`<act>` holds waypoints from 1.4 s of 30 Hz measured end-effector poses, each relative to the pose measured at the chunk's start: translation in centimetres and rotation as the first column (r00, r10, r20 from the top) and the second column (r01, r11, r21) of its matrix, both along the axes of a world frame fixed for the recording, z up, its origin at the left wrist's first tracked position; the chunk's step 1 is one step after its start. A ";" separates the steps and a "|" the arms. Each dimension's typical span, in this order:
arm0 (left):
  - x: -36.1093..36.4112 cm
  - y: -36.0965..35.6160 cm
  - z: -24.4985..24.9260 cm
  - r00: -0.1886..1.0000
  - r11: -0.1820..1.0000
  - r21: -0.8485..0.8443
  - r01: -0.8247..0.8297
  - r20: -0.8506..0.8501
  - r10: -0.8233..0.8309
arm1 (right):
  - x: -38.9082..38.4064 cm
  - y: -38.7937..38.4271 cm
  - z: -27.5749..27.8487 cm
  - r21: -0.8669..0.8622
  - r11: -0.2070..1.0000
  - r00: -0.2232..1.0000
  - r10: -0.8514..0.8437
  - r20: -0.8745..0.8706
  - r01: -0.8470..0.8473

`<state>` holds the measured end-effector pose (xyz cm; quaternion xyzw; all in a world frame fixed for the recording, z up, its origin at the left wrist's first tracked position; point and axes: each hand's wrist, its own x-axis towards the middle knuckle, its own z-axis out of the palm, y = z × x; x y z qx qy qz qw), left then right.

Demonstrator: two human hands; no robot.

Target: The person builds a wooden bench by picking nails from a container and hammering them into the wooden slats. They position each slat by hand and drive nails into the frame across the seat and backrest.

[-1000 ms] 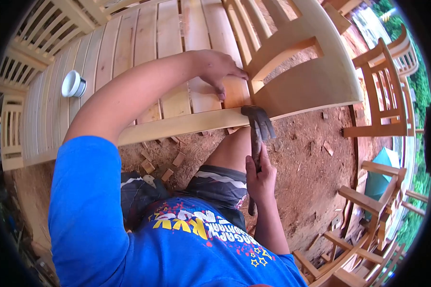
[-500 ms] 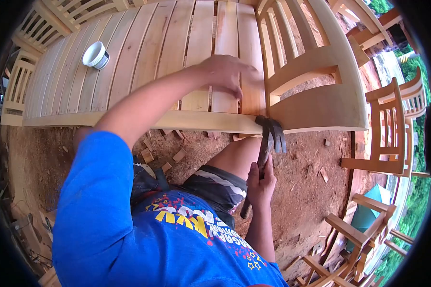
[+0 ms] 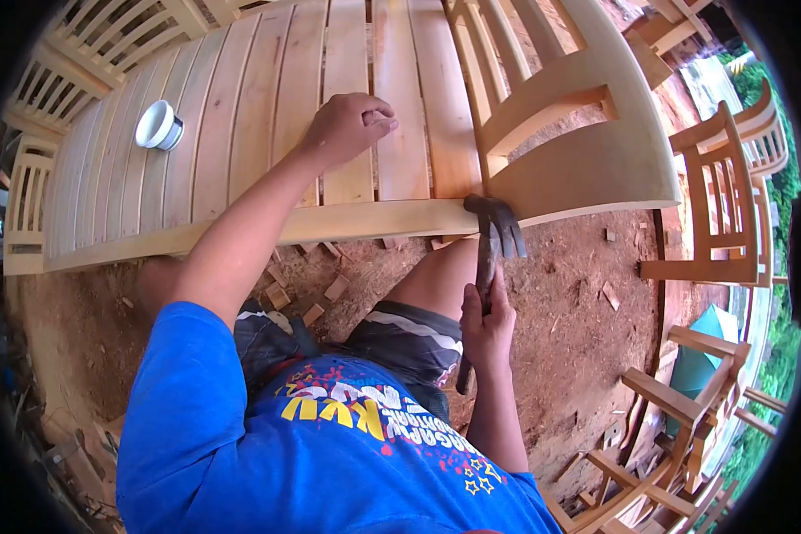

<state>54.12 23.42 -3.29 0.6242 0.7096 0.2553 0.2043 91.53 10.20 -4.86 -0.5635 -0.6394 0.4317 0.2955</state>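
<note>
My right hand (image 3: pixel 489 327) is wrapped round the handle of a claw hammer (image 3: pixel 487 258). The hammer's dark head is up, at the front corner where the bench's rail meets its end frame. Over the slatted seat of a pale wooden bench (image 3: pixel 240 116) is my left hand (image 3: pixel 351 129), fingers curled in; whatever they hold, if anything, is hidden. A white cup-like container (image 3: pixel 159 125) lies tipped on the slats to the left of that hand.
The bench's curved end frame (image 3: pixel 587 169) stands on the right. Wood offcuts (image 3: pixel 336 287) lie on the dirt floor below. More wooden chair frames (image 3: pixel 721 205) stand at the right, near a teal umbrella (image 3: pixel 699 356).
My left hand has drawn back leftward from the end slats, and its fingers have gone from spread to curled. The hammer stays in my right hand. The view has shifted slightly.
</note>
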 end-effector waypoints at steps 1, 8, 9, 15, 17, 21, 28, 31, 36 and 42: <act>-0.2 0.0 0.5 1.000 0.997 -0.069 -0.023 0.019 0.024 | 0.0 -0.1 -0.7 0.020 1.000 1.000 -0.007 -0.007 0.008; -2.4 -0.5 -0.5 0.936 0.970 0.078 0.232 -0.290 -0.200 | -0.4 0.3 1.7 -0.002 1.000 1.000 0.017 -0.018 -0.017; -2.5 -0.3 -0.6 0.929 0.970 0.051 0.238 -0.303 -0.212 | -0.7 0.1 2.9 0.039 0.996 0.997 0.078 0.022 -0.079; -2.4 0.0 -0.2 0.902 0.966 -0.062 0.252 -0.348 -0.258 | -5.5 -1.3 7.1 0.169 0.893 0.908 0.419 0.024 -0.417; -2.4 -0.1 0.4 0.910 0.962 -0.104 0.252 -0.311 -0.272 | -7.9 -1.5 7.7 0.190 0.849 0.869 0.493 0.051 -0.493; -2.3 0.0 0.9 0.902 0.957 -0.149 0.249 -0.323 -0.285 | -10.9 -2.4 7.3 0.151 0.846 0.851 0.476 0.223 -0.512; -2.5 0.1 0.7 0.900 0.956 -0.136 0.260 -0.325 -0.291 | -12.2 -2.3 7.5 0.107 0.862 0.852 0.459 0.253 -0.496; -2.6 0.1 0.1 0.903 0.956 -0.098 0.276 -0.314 -0.293 | -12.4 -2.5 7.1 0.105 0.863 0.848 0.452 0.278 -0.495; -2.5 -0.1 0.4 0.898 0.960 -0.113 0.257 -0.340 -0.281 | -12.4 -2.7 6.3 0.175 0.873 0.877 0.406 0.257 -0.455; -2.6 0.1 0.5 0.909 0.960 -0.122 0.253 -0.310 -0.279 | -12.1 -2.5 6.2 0.155 0.875 0.877 0.419 0.234 -0.459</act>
